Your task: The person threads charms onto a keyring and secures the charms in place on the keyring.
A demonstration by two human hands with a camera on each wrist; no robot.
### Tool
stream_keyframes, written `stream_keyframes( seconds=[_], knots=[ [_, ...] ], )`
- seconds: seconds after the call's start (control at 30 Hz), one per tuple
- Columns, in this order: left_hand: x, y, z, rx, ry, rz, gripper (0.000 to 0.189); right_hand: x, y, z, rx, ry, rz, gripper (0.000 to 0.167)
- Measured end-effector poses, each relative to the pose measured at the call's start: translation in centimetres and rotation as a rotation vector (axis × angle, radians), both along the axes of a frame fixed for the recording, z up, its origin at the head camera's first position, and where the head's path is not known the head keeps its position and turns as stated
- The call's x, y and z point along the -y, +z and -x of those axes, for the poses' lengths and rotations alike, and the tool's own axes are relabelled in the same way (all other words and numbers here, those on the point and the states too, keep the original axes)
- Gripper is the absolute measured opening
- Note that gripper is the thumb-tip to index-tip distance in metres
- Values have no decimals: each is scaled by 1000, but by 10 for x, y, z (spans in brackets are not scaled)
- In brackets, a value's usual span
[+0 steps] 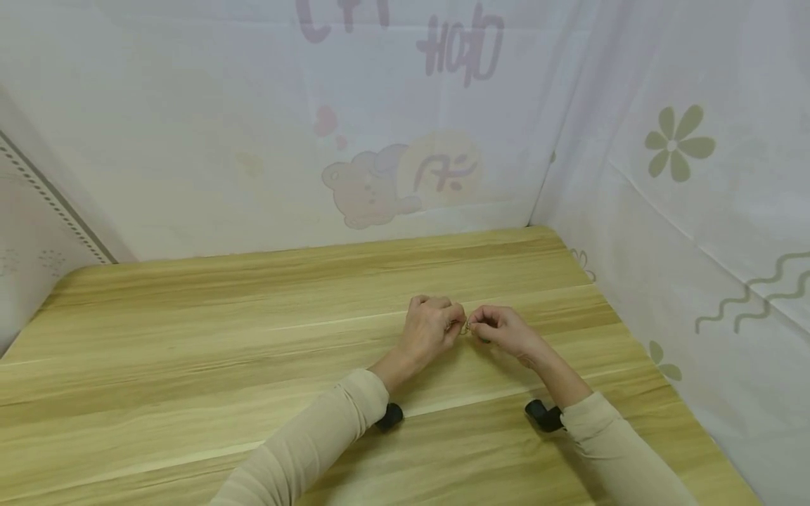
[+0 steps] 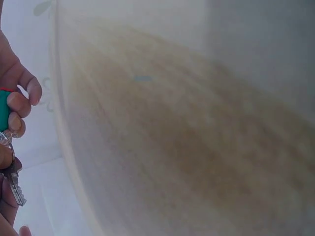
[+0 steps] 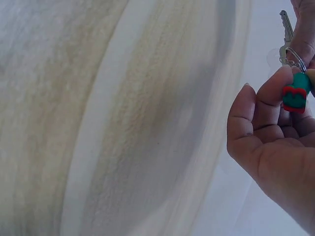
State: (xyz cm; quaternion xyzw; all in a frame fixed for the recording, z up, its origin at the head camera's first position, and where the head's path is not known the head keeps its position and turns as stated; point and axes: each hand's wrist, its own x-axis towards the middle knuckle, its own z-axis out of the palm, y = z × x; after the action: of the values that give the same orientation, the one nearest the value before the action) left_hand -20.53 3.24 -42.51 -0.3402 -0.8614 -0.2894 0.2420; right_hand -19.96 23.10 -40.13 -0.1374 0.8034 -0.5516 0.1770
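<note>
Both hands meet above the wooden table in the head view, fingertips close together. My left hand (image 1: 430, 329) pinches a silver key (image 2: 16, 188), whose toothed blade sticks out past the fingers. A metal split ring (image 3: 297, 58) links the key to a small green and red keychain charm (image 3: 295, 93). That charm is held between the thumb and fingers of my right hand (image 1: 506, 332). In the right wrist view the ring spans the short gap between the hands. From the head the key and charm are mostly hidden by the fingers.
The wood-grain table (image 1: 190, 365) stretches out under both arms. A printed white cloth (image 1: 209, 140) hangs behind it and along the right side. Black wrist devices (image 1: 543, 416) show beside the beige sleeves (image 1: 316, 436).
</note>
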Motion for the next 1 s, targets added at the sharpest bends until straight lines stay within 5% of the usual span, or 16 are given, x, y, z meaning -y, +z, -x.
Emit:
stream_keyframes(
  seconds=[0.3,1.0],
  knots=[
    [0,4,-1,-93,-9,47,18,-5,-1,-1,48,28,50,12],
    [-1,12,-5,-139,-27,74,14,-13,3,-3,43,91,126,12]
  ],
)
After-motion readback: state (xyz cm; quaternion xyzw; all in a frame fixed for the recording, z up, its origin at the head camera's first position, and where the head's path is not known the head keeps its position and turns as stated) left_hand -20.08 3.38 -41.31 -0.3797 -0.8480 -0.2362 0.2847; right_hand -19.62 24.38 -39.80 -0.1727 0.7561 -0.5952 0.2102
